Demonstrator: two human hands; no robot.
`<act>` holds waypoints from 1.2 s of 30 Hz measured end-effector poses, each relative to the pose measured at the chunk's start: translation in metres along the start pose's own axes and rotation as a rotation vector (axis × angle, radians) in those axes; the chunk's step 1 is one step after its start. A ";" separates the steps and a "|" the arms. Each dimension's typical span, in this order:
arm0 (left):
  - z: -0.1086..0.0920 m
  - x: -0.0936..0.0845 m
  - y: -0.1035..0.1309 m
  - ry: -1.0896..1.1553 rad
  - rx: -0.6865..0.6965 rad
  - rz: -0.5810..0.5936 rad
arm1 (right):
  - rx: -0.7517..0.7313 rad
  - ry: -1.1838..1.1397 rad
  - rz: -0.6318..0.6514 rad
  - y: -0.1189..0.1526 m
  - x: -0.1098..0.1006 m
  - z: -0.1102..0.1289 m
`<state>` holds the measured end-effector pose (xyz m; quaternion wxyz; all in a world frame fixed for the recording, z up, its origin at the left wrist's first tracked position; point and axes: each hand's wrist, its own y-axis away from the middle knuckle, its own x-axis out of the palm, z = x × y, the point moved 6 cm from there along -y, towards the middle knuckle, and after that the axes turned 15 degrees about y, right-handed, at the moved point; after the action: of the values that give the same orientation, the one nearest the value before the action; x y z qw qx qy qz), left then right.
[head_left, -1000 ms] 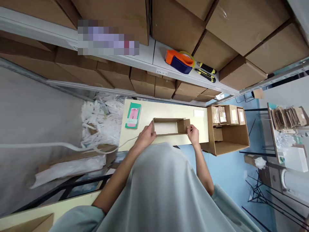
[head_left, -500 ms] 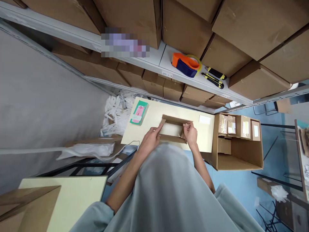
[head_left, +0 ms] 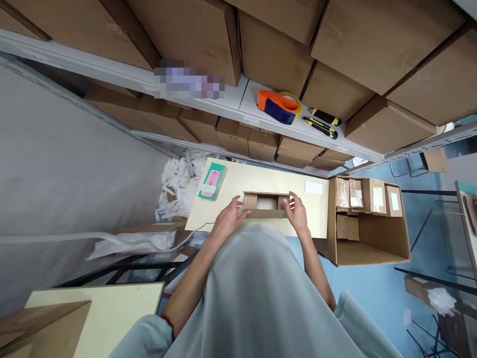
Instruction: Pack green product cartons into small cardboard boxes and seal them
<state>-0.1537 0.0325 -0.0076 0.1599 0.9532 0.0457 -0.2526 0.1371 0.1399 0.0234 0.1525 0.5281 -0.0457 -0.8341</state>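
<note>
A small brown cardboard box stands open on the cream tabletop, its short flaps turned in at both ends. Through the middle of it a pale surface shows. My left hand holds the left end, thumb by the front panel and fingers spread along the side. At the opposite end, my right hand grips the corner, thumb at the inner flap and index finger at the back edge. A green box with a pink picture lies left of the cardboard box. To the right is a white paper slip.
A large open carton with several small boxes adjoins the table's right end. Above the back edge runs a shelf with cartons, an orange and blue tape dispenser and utility knives. White scraps are heaped at left.
Both end flaps of the cardboard box now lie turned inward. My left hand has shifted from the back left corner to the front left; my right fingers have moved out to the right end.
</note>
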 end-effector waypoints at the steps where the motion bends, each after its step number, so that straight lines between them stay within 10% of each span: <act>1: 0.001 -0.001 -0.003 -0.005 0.002 -0.021 | -0.035 0.022 0.002 0.002 0.003 -0.001; 12: 0.000 0.018 -0.033 0.097 0.015 -0.072 | 0.045 0.027 -0.010 0.001 0.032 -0.010; 27: 0.029 -0.001 -0.069 0.011 -0.167 -0.015 | 0.025 0.205 0.085 0.009 0.053 0.028; 36: 0.015 0.055 -0.057 0.032 -0.162 0.093 | 0.195 0.234 0.039 0.012 0.045 -0.031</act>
<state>-0.1229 0.0821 -0.0628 0.2474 0.9421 0.0244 -0.2253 0.1500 0.1182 -0.0262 0.1211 0.6330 -0.1189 -0.7553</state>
